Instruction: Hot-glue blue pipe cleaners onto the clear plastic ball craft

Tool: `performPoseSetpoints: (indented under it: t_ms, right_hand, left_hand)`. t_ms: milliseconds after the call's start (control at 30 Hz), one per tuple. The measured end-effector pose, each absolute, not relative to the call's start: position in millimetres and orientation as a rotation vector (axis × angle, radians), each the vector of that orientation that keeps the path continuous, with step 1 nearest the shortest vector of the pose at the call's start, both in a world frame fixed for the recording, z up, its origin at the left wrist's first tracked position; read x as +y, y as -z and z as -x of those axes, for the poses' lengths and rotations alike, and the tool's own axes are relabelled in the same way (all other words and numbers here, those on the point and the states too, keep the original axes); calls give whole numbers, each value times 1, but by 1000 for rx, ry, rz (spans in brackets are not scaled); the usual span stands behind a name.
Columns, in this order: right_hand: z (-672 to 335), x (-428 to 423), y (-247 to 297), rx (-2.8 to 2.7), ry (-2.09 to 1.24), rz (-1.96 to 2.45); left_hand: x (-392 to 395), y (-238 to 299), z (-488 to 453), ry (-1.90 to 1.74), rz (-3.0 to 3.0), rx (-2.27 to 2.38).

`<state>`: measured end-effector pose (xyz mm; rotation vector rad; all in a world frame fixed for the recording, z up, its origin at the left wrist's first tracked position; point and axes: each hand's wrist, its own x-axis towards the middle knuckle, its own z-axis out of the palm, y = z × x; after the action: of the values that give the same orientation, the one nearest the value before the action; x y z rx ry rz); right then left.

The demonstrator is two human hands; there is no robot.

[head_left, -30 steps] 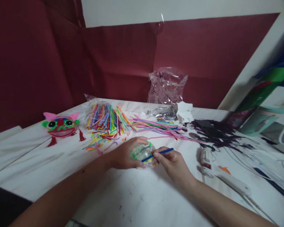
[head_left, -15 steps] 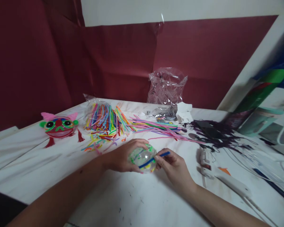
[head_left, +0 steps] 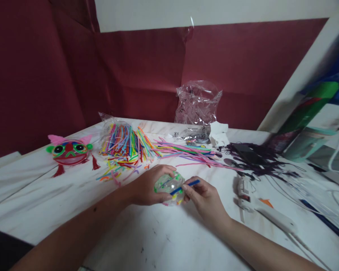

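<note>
A round clear plastic piece (head_left: pixel 169 184) with green, yellow and pink bits on it sits in my left hand (head_left: pixel 150 186), whose fingers and thumb wrap its left side. The thumb lies at the lower front, by the end of a blue pipe cleaner (head_left: pixel 176 191). My right hand (head_left: pixel 202 195) pinches that pipe cleaner between thumb and forefinger, and its other end sticks out past the fingers. The strip lies across the face of the clear piece. How firmly it touches the surface is hard to tell.
A finished-looking animal mask (head_left: pixel 70 151) lies at left. Behind my hands are bagged pipe cleaners (head_left: pixel 121 139), loose pink strips (head_left: pixel 186 150) and a clear bag (head_left: pixel 199 103). At right are a white glue gun (head_left: pixel 267 210), its cord, a dark phone (head_left: pixel 247 153) and dark purple strands (head_left: pixel 267 165).
My left thumb has moved right over the lower end of the blue pipe cleaner, covering part of it. The right hand keeps its pinch; the view has shifted slightly.
</note>
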<state>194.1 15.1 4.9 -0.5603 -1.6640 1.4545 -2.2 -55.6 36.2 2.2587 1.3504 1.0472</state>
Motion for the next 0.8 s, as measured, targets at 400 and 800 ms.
performPoseSetpoints:
  t_ms: [400, 800]
  right_hand:
    - [-201, 8, -8, -1854, -1252, 457]
    - [-197, 9, -7, -1807, -1360, 553]
  left_hand:
    - [-56, -36, 10, -1016, -2244, 1249]
    - [-57, -39, 5, -1049, -2349, 1221]
